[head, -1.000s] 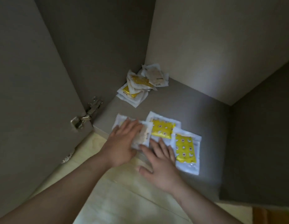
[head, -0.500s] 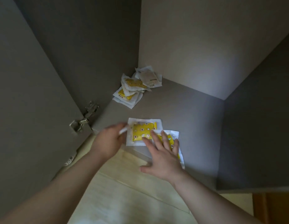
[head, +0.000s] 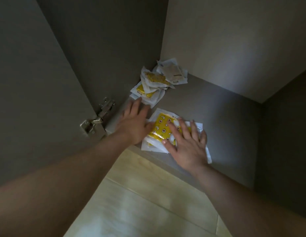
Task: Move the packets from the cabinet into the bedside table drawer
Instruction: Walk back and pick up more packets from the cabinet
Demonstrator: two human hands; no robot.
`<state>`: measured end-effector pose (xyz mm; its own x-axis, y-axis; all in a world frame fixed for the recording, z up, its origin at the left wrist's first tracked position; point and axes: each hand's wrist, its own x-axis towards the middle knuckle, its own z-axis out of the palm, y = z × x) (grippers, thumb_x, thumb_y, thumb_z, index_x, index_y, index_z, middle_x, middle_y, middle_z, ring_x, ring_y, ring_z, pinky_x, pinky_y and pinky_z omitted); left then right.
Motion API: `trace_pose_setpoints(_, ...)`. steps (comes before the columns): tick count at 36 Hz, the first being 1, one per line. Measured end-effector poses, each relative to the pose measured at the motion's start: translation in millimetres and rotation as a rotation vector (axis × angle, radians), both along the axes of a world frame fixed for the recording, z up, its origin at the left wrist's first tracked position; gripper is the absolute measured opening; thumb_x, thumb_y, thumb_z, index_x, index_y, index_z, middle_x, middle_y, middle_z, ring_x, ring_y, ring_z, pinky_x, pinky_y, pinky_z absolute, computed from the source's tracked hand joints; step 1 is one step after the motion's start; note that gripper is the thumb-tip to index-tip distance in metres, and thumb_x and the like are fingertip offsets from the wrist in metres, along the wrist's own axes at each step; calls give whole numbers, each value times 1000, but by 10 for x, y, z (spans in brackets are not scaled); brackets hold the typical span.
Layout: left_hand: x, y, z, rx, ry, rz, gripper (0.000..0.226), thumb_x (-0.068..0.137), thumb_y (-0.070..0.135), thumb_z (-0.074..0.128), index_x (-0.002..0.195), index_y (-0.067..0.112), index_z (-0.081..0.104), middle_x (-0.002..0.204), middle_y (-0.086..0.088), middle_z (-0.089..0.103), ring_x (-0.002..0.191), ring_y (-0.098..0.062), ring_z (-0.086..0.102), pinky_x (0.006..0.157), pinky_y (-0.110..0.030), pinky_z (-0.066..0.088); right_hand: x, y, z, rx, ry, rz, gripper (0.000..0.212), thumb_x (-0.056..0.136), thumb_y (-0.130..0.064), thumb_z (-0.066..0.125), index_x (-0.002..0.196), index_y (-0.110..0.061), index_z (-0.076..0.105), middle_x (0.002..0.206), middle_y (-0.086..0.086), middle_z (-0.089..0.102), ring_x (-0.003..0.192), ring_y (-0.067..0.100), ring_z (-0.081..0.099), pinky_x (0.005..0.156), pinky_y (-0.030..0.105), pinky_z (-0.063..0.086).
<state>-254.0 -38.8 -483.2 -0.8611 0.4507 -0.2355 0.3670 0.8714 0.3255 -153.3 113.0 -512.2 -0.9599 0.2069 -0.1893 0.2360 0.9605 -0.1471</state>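
Just past the pale wooden floor (head: 140, 194), at the front edge of the grey cabinet shelf (head: 217, 117), the right hand (head: 186, 144) pressed flat, fingers straight and spread, on a small stack of white-edged plastic packets with yellow patterned centres (head: 161, 125). The left hand (head: 135, 124) lay beside it (fingers straight, holding nothing), its tips near a crumpled heap of similar packets (head: 155, 77) in the back corner.

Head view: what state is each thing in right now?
Cabinet door, open.
Front packets, overlapping at the shelf's front edge.
Corner pile, heaped in the back corner.
Left hand, open, fingers straight, beside the corner pile.
Right hand, open, flat on the front packets.
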Motion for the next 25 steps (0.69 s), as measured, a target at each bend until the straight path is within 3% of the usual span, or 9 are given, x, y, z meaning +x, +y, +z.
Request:
trace_pose_setpoints(3,-225,91,16,-15,6,0,74,94,49,41,151,22,1,159,-2,-12,145,-23,-15,116,-42,3,-27,6,-22,57,13,13,89,63,-75,-17,146,-46,-2,158,-13,-8,145,24,-12,113,53,0)
trace_pose_setpoints(6,-361,181,-26,-32,-122,35,76,94,58,32,151,22,-2,159,-1,-12,145,-24,-15,116,-43,-2,-18,5,-47,64,20,31,104,56,-78,-33,148,-43,1,159,-10,-1,145,25,-6,112,53,4)
trace_pose_setpoints(9,-264,163,-122,-161,-110,-42,75,92,65,20,150,25,-8,158,2,-18,144,-24,-20,114,-48,-9,-16,12,-43,55,37,30,103,60,-77,-32,148,-41,7,159,-8,6,145,27,-1,111,54,5)
trace_pose_setpoints(14,8,-16,-133,-211,-101,-76,78,88,70,15,149,29,-12,157,8,-21,143,-23,-23,113,-50,-11,-14,-8,-36,80,14,16,104,54,-77,-35,146,-45,-2,158,-12,-3,145,24,-7,113,51,3)
trace_pose_setpoints(16,135,-101,-120,-232,-85,-96,82,86,73,15,149,29,-12,157,8,-20,143,-22,-23,113,-50,-11,-18,-22,-16,75,-6,8,99,57,-81,-28,146,-46,-2,158,-12,-4,145,23,-8,113,51,3)
trace_pose_setpoints(21,503,-331,-139,-228,-11,-165,95,74,83,5,150,27,-4,158,9,-7,143,-23,-20,115,-51,-9,110,-72,25,48,-15,8,89,64,-74,-11,147,-45,5,158,-13,-1,145,22,-7,113,50,1)
trace_pose_setpoints(23,620,-394,-125,-231,7,-202,108,57,81,-10,150,27,2,156,8,1,143,-22,-20,115,-50,-11,235,-113,21,23,10,18,96,63,-82,-13,147,-43,15,158,-12,4,146,23,-3,113,51,2)
trace_pose_setpoints(25,705,-450,-84,-210,24,-240,112,52,77,-12,149,26,11,153,8,12,144,-21,-18,115,-49,-12,351,-145,22,-12,21,20,106,60,-84,-22,146,-41,23,158,-11,10,146,23,0,112,52,3)
